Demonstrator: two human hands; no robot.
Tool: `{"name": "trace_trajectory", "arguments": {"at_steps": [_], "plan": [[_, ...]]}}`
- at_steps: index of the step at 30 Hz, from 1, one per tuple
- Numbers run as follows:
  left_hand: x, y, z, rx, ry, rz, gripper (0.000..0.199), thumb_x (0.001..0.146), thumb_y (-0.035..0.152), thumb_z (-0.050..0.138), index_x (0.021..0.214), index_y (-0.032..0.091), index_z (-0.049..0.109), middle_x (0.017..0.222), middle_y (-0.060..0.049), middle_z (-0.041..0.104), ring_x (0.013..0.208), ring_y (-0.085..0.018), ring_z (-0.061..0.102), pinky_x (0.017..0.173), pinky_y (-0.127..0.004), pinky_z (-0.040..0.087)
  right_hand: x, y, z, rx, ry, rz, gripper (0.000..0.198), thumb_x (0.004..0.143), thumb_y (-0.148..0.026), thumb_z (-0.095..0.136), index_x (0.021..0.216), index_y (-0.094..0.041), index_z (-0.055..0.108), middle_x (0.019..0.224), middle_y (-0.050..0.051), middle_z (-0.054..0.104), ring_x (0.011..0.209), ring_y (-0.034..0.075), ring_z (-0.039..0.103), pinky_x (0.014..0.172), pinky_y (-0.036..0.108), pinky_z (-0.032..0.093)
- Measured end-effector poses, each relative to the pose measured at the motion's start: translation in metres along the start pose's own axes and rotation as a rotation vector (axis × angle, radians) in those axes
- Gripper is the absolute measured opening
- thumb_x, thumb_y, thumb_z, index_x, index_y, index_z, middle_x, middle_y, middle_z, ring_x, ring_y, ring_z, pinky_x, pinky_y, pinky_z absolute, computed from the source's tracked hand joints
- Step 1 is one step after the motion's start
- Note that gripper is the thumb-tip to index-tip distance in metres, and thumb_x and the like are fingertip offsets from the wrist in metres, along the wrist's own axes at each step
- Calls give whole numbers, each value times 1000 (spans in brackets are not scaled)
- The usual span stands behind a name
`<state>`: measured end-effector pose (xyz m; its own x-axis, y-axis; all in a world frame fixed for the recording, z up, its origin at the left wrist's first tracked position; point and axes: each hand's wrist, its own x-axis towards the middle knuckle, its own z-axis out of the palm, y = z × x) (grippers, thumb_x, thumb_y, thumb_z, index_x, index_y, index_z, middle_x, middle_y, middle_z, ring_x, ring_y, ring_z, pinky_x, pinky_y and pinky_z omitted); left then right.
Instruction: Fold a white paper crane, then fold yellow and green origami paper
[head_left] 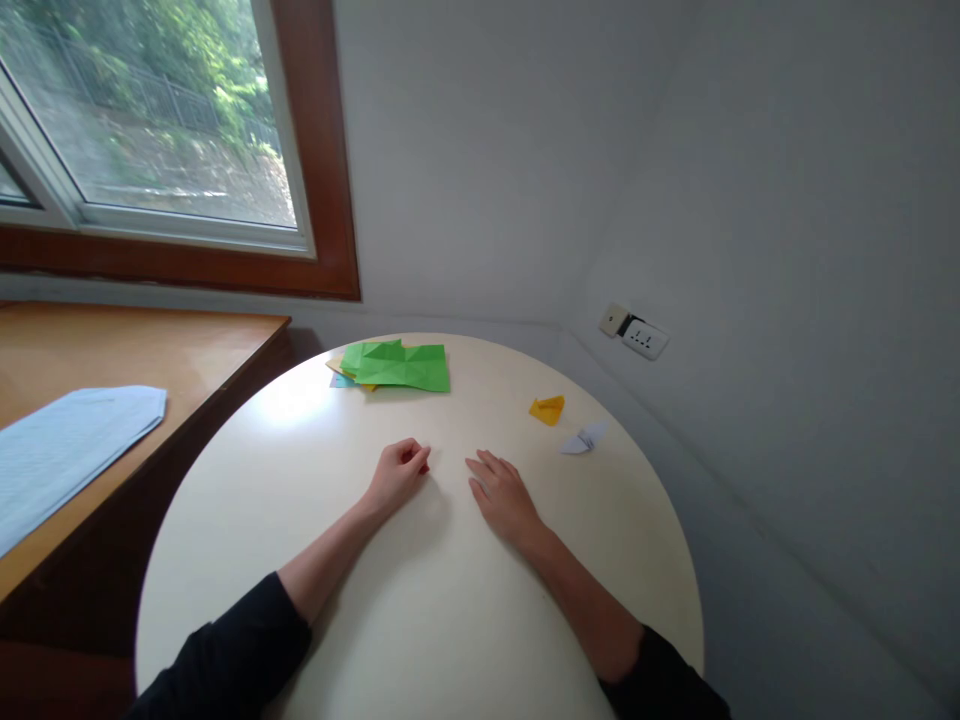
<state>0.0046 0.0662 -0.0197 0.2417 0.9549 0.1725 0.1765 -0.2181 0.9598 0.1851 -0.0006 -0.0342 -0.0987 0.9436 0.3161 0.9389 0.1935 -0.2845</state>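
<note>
My left hand (pixel 401 469) rests on its side on the white round table (pixel 420 640), fingers curled into a loose fist with nothing showing in them. Palm down to its right lies my right hand (pixel 504 494), its fingers stretched out and a little apart. A creased green sheet of paper (pixel 409 368) lies beyond both hands, on top of other coloured paper. Off to the right of my right hand are a folded yellow paper piece (pixel 547 409) and a folded white paper piece (pixel 582 440). Neither hand touches any paper.
A wooden desk (pixel 217 345) with a stack of white papers (pixel 82 435) stands at the left. Behind are a wood-framed window (pixel 319 150) and a grey wall. A power socket (pixel 645 338) sits on the wall just past the table's right edge.
</note>
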Motion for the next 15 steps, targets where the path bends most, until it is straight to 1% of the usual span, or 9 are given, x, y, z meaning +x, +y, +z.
{"name": "trace_trajectory", "arguments": {"at_steps": [9,15], "plan": [[-3,3,0,67,-55,1,33,73,43,53,53,17,51,49,2,51,49,-12,45,52,-24,33,0,-2,-4,10,-29,13,35,87,-18,43,118,-17,58,130,13,52,122,23,46,104,42,34],[-3,1,1,109,-69,6,33,74,43,51,54,17,49,50,3,49,50,-12,43,52,-24,32,-1,-4,-5,7,-53,25,35,87,-19,42,119,-17,57,131,12,51,123,22,44,104,41,32]]}}
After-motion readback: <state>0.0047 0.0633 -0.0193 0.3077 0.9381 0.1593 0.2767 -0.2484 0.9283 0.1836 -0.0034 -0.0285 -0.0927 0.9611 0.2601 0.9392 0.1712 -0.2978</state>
